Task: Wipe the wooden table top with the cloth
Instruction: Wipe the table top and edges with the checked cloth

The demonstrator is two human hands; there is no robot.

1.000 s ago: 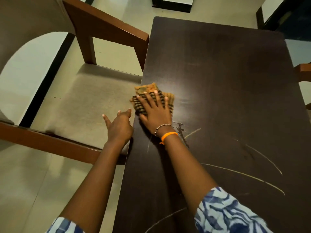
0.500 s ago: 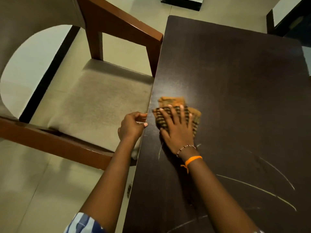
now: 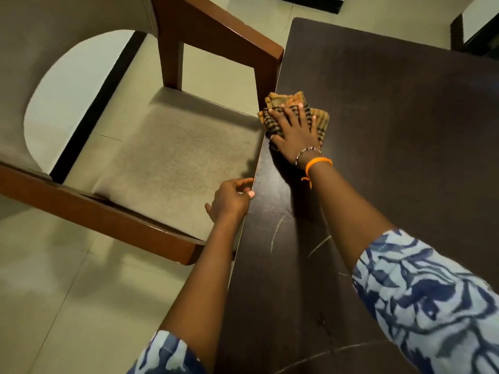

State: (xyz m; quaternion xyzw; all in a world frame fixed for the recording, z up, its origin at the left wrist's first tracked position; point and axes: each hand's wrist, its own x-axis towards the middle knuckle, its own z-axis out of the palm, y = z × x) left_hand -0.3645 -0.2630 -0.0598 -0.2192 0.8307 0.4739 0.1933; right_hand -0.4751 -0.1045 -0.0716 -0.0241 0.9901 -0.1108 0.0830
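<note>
The right hand [image 3: 294,130] lies flat, fingers spread, pressing the folded checked cloth [image 3: 293,114] onto the dark wooden table top [image 3: 391,157] at its left edge, beside the armchair's [image 3: 167,163] wooden arm. The left hand [image 3: 231,201] is loosely curled, holding nothing, its fingertips apparently touching the table's edge. Pale curved scratch marks [image 3: 278,230] cross the wood nearer the person.

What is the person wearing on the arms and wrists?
Both arms have short sleeves in white cloth with a dark blue pattern: the right sleeve and the left sleeve. The right wrist carries an orange band and a thin beaded bracelet. The left hand shows nothing worn.
</note>
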